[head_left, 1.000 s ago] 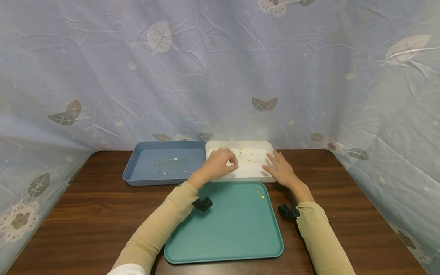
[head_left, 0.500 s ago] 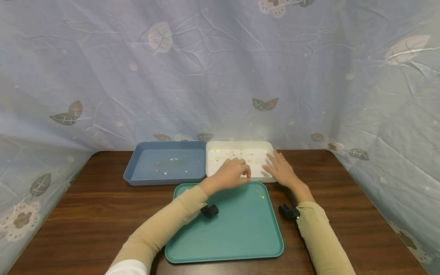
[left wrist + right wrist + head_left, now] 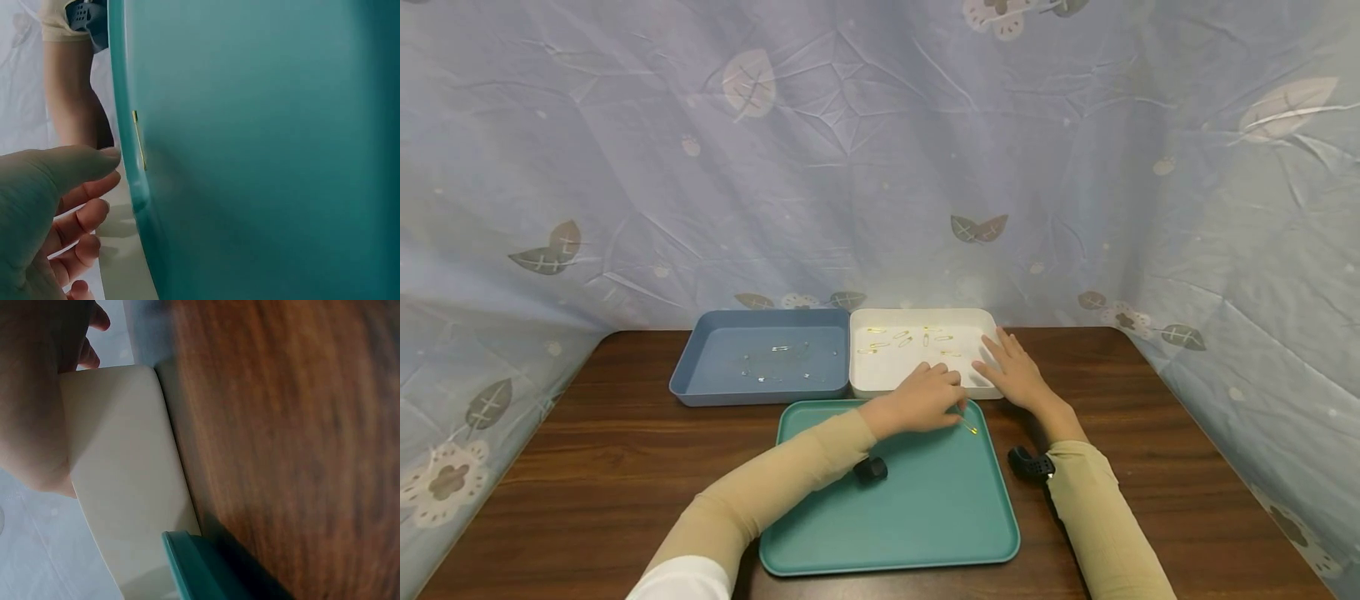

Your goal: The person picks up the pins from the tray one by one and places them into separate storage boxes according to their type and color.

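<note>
A gold safety pin (image 3: 973, 430) lies in the far right corner of the teal tray (image 3: 917, 508). My left hand (image 3: 921, 400) is over that corner, its fingertips beside the pin. In the left wrist view the loosely bent fingers and the thumb (image 3: 87, 161) are spread apart near the tray rim, and the pin (image 3: 140, 140) lies just past the thumb tip. My right hand (image 3: 1018, 375) rests with extended fingers at the right end of the white tray (image 3: 887, 379); its wrist view shows it against that tray's outer wall (image 3: 125, 444). Several gold safety pins (image 3: 905, 342) are scattered inside the white tray.
Left of the white tray stands a blue tray (image 3: 711, 367) holding several silver safety pins (image 3: 781, 347). All three trays are on a dark wooden table (image 3: 587, 467). A patterned cloth (image 3: 880, 167) hangs behind and around the table.
My left hand has moved from above the white tray, right and toward the body, down to the pin in the teal tray's corner. The right hand has stayed in place.
</note>
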The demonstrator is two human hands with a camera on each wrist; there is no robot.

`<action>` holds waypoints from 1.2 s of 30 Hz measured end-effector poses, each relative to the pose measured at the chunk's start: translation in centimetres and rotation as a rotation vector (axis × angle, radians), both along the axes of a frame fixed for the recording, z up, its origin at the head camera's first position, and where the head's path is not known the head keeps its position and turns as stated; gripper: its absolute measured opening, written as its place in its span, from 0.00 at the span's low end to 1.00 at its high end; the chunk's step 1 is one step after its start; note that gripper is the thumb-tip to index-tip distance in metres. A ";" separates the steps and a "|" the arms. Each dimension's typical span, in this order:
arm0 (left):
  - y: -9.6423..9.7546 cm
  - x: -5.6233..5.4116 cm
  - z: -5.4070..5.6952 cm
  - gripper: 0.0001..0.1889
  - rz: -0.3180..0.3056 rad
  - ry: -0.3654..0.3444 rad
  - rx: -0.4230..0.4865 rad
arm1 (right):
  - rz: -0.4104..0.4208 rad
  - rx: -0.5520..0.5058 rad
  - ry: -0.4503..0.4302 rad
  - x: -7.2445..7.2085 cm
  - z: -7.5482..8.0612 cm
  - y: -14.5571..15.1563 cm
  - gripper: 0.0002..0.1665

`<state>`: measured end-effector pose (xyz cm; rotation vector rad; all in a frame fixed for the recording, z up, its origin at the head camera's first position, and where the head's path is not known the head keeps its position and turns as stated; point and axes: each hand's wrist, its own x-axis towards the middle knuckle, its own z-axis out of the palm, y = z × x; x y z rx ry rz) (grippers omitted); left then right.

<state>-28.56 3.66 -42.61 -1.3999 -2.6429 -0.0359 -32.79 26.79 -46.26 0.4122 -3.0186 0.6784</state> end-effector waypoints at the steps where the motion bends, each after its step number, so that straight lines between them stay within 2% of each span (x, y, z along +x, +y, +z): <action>1: 0.1 0.0 0.0 0.10 -0.003 0.008 -0.010 | 0.001 -0.002 0.001 0.0 0.0 0.0 0.41; 8: 0.9 0.1 -0.3 0.09 -0.017 0.085 -0.081 | -0.001 -0.010 -0.002 0.0 0.1 0.1 0.41; 17: 1.3 0.0 -0.7 0.10 -0.054 0.194 -0.107 | -0.006 0.004 0.013 0.0 0.0 0.0 0.40; 22: 1.5 0.0 -0.9 0.11 -0.053 0.202 -0.116 | -0.008 0.002 0.022 -0.1 -0.2 0.0 0.40; 31: 1.4 0.3 -0.7 0.12 -0.049 0.190 -0.142 | 0.026 -0.062 0.064 0.2 -0.3 0.1 0.46; 36: 1.4 0.6 -0.5 0.12 -0.038 0.202 -0.157 | 0.011 -0.037 0.042 0.0 -0.3 0.1 0.43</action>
